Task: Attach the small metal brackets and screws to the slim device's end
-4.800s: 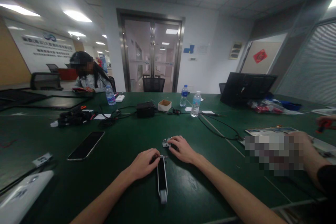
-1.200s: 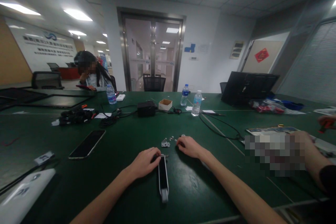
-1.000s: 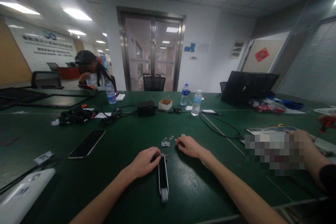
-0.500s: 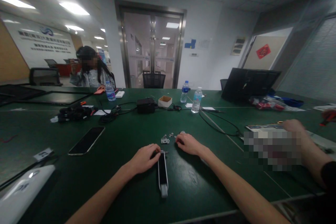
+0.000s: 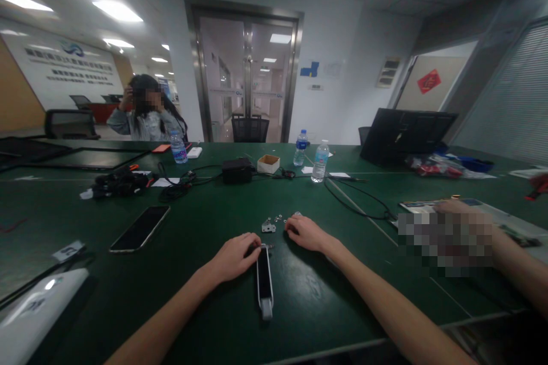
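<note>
1. Toward the near left corner of the tabletop: a white casing and, farther in, a dark-screened phone, lying aslant.
2. Left hand: rests in from the near edge, with fingers curled and only a narrow gap between thumb and forefinger; touches the far end of the slim device, though unclear whether gripping it.
3. Slim device: lies just right of the left fingers, stretching from their tips toward the near edge. Looks long and narrow, with a black face, pale rim and blunt grey end; shows a small metal bit jutting rightward at the far end. Points its grey end at the near edge, with the long axis running almost straight from far edge to near edge.
4. Metal bracket: sits just beyond the device, looking pale grey, with small rings scattered beside it.
5. Right hand: rests right of the rings, with fingers curled in close at a small grey piece; too hidden to say whether held.
</note>
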A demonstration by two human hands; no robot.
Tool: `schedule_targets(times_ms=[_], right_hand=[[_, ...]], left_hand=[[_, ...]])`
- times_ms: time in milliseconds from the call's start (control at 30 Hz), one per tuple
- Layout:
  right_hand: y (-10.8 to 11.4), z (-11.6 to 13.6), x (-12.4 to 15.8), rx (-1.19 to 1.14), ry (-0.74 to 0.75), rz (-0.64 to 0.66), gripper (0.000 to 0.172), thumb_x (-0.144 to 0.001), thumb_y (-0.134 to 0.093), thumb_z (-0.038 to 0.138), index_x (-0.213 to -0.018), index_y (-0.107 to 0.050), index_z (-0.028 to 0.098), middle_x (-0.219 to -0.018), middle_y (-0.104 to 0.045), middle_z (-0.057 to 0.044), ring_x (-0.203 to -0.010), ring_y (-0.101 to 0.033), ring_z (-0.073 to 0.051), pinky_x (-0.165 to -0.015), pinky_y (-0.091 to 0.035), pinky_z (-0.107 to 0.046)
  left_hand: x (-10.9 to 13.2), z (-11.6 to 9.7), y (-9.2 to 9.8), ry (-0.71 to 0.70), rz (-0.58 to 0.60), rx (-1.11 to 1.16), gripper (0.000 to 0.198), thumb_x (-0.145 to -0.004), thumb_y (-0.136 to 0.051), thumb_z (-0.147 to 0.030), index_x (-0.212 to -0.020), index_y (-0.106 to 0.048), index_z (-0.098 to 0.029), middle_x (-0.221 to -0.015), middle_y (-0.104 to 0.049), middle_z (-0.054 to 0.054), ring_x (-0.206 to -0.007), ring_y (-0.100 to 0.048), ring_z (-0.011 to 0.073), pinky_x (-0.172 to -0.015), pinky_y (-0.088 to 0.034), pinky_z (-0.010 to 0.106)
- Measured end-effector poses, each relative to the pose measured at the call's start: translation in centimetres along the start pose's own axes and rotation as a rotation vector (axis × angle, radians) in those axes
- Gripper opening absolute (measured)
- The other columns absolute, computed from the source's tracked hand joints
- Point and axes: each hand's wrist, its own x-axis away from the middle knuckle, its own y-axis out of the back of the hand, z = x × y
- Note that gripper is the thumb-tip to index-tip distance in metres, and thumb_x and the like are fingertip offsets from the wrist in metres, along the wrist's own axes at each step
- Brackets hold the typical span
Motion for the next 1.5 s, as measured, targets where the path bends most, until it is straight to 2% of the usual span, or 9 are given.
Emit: schedule_targets(times_ms=[333, 600, 700, 800, 967, 1133, 1300, 1400, 1500], right_hand=[[-0.1, 0.1, 0.0, -0.017, 0.044, -0.042, 0.016, -0.086, -0.049, 0.013, -0.094, -0.063, 0.015, -0.094, -0.062, -0.007, -0.085, -0.057, -0.017, -0.078, -0.043, -0.028], [0.4, 1.8, 0.1, -0.140, 0.072, -0.246, 0.015, -0.091, -0.046, 0.016, -0.095, -0.060, 0.016, -0.091, -0.060, -0.006, -0.084, -0.057, -0.016, -0.078, -0.045, -0.029], [0.2, 2.2, 0.0, -0.158, 0.092, -0.280, 0.014, -0.093, -0.045, 0.020, -0.095, -0.058, 0.017, -0.091, -0.060, -0.006, -0.087, -0.057, -0.017, -0.079, -0.045, -0.030], [-0.2, 1.9, -0.1, -0.151, 0.064, -0.258, 0.013, -0.094, -0.046, 0.020, -0.094, -0.058, 0.017, -0.093, -0.060, -0.006, -0.090, -0.057, -0.017, -0.081, -0.044, -0.030], [-0.6, 0.5, -0.4, -0.118, -0.064, -0.150, 0.010, -0.092, -0.049, 0.020, -0.095, -0.059, 0.017, -0.095, -0.062, -0.005, -0.091, -0.056, -0.017, -0.081, -0.043, -0.029], [-0.4, 0.0, -0.4, -0.042, -0.098, -0.141, 0.013, -0.093, -0.047, 0.019, -0.095, -0.059, 0.018, -0.089, -0.063, -0.005, -0.086, -0.055, -0.018, -0.077, -0.041, -0.029], [-0.3, 0.1, -0.4, -0.050, -0.060, -0.227, 0.011, -0.093, -0.049, 0.019, -0.092, -0.060, 0.017, -0.093, -0.064, -0.005, -0.090, -0.054, -0.019, -0.080, -0.041, -0.031], [-0.3, 0.5, -0.3, -0.130, 0.012, -0.318, 0.009, -0.091, -0.052, 0.019, -0.091, -0.061, 0.018, -0.095, -0.064, -0.006, -0.093, -0.055, -0.019, -0.083, -0.043, -0.031], [-0.2, 1.7, -0.1, -0.240, 0.089, -0.337, 0.009, -0.090, -0.054, 0.021, -0.093, -0.063, 0.019, -0.094, -0.064, -0.005, -0.090, -0.057, -0.017, -0.082, -0.045, -0.031]], left_hand=[[0.0, 0.2, -0.2, -0.048, -0.028, -0.044, 0.023, -0.094, -0.041, -0.033, -0.105, -0.057, -0.020, -0.101, -0.059, 0.003, -0.088, -0.058, 0.0178, -0.075, -0.047, 0.029], [0.1, -0.3, 0.1, -0.028, -0.061, -0.135, 0.023, -0.093, -0.043, -0.035, -0.104, -0.057, -0.020, -0.102, -0.059, 0.004, -0.086, -0.056, 0.0182, -0.076, -0.045, 0.030], [0.2, -0.5, 0.2, -0.027, -0.086, -0.156, 0.025, -0.093, -0.041, -0.036, -0.105, -0.056, -0.020, -0.104, -0.059, 0.004, -0.085, -0.056, 0.0183, -0.076, -0.045, 0.030], [0.3, -0.5, 0.2, -0.010, -0.097, -0.165, 0.026, -0.093, -0.040, -0.036, -0.107, -0.055, -0.020, -0.105, -0.059, 0.004, -0.086, -0.055, 0.0185, -0.076, -0.045, 0.030], [0.2, -0.2, 0.0, -0.006, -0.104, -0.140, 0.027, -0.094, -0.040, -0.037, -0.109, -0.055, -0.021, -0.107, -0.058, 0.004, -0.087, -0.055, 0.0185, -0.075, -0.045, 0.029], [0.2, -0.5, 0.1, -0.037, -0.121, -0.185, 0.025, -0.094, -0.040, -0.034, -0.107, -0.056, -0.020, -0.105, -0.059, 0.004, -0.087, -0.055, 0.0188, -0.078, -0.044, 0.031], [0.2, -0.6, 0.2, -0.045, -0.136, -0.196, 0.024, -0.093, -0.040, -0.032, -0.106, -0.056, -0.019, -0.106, -0.059, 0.004, -0.087, -0.055, 0.0186, -0.079, -0.045, 0.031], [0.2, -0.4, 0.0, -0.054, -0.163, -0.195, 0.024, -0.093, -0.040, -0.032, -0.106, -0.056, -0.019, -0.105, -0.060, 0.004, -0.087, -0.055, 0.0185, -0.078, -0.044, 0.030], [0.2, -0.2, -0.1, -0.080, -0.200, -0.199, 0.023, -0.093, -0.042, -0.030, -0.106, -0.056, -0.018, -0.104, -0.060, 0.005, -0.086, -0.055, 0.0184, -0.076, -0.044, 0.030]])
